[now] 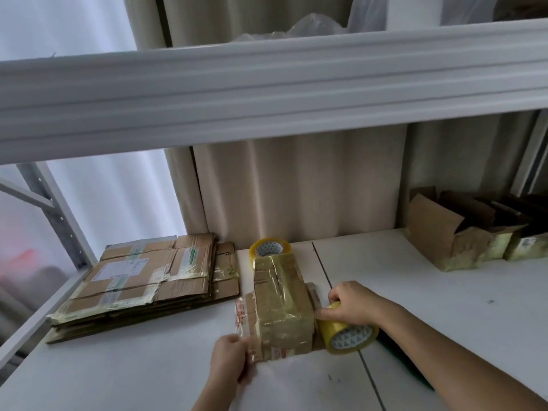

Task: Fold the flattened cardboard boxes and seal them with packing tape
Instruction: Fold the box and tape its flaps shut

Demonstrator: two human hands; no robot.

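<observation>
Head view: right hand [353,304] grips a yellowish packing tape roll [348,333] against the right side of the small folded cardboard box [281,304] on the counter [444,292]; left hand [229,355] pinches the box's left flap edge. Sealing looks under way; next, draw tape across the seam. Flattened boxes [139,286] wait at left, 1 spare roll [269,249] behind

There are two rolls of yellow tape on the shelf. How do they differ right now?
The near tape roll is gripped by the right hand and sits against the right side of the taped box. The far tape roll lies untouched behind that box, partly hidden by it. The near one looks larger only because it is closer. Both are yellowish with a white, triangle-patterned core.
</observation>
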